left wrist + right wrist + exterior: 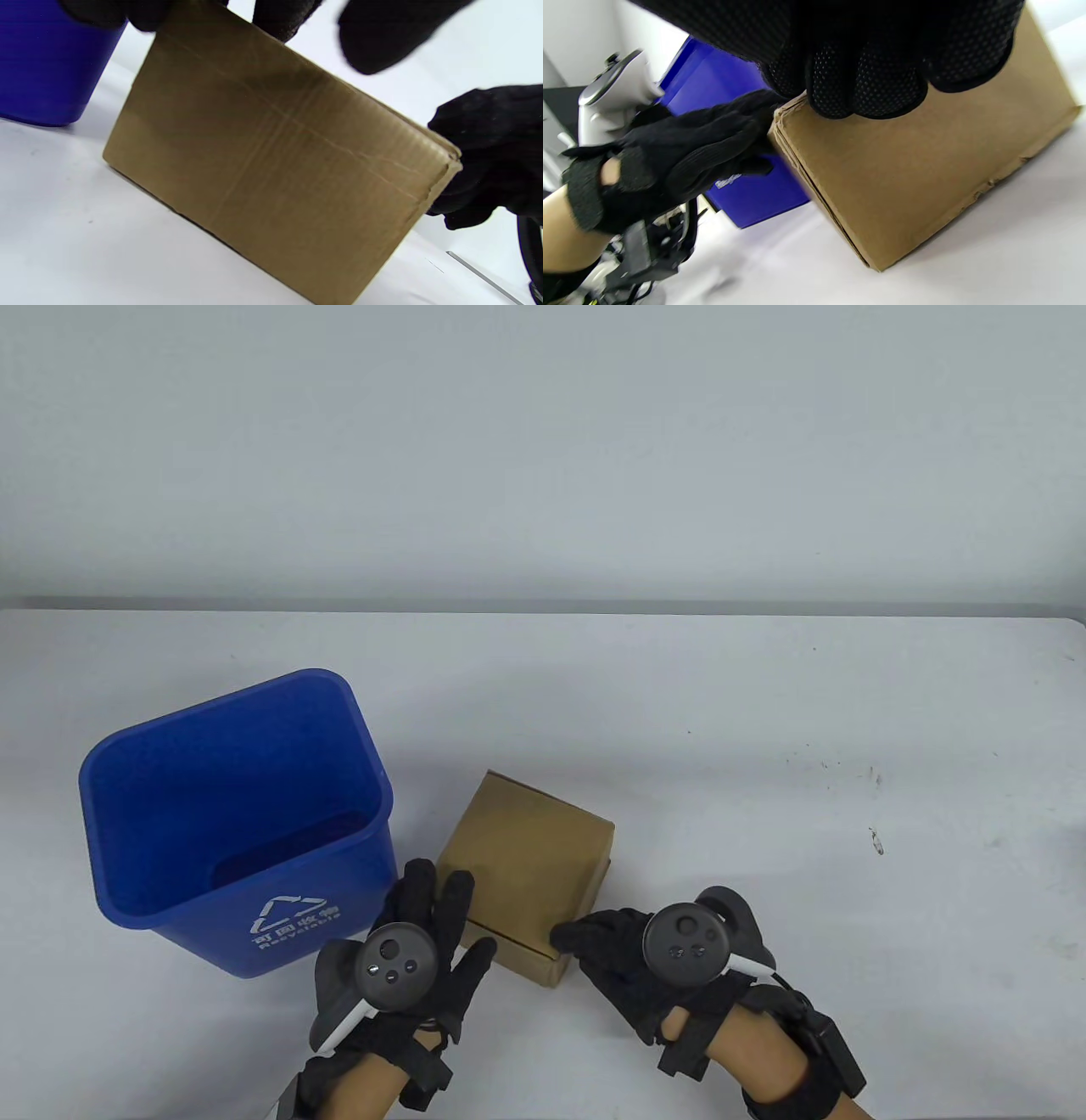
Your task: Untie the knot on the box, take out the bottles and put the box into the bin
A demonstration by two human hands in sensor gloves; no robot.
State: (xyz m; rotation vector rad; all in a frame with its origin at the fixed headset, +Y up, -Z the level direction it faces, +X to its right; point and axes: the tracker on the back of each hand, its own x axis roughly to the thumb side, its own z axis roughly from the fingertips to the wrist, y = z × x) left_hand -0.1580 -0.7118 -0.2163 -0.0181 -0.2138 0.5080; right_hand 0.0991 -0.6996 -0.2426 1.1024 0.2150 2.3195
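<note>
A closed brown cardboard box [530,848] rests on the white table just right of the blue bin [237,823]. No string, knot or bottle shows in any view. My left hand [437,899] lies against the box's near left side, its fingers [284,17] fairly straight over the top edge. My right hand [585,937] is at the near right corner of the box [275,169], where its fingers [865,84] curl over the top edge and hold that corner. The left hand [700,144] touches the box's other near corner.
The bin [46,63] stands upright and open, with nothing seen inside it, a few centimetres left of the box. Bare white table [806,780] stretches to the right and behind the box. A grey wall [543,449] rises beyond the far edge.
</note>
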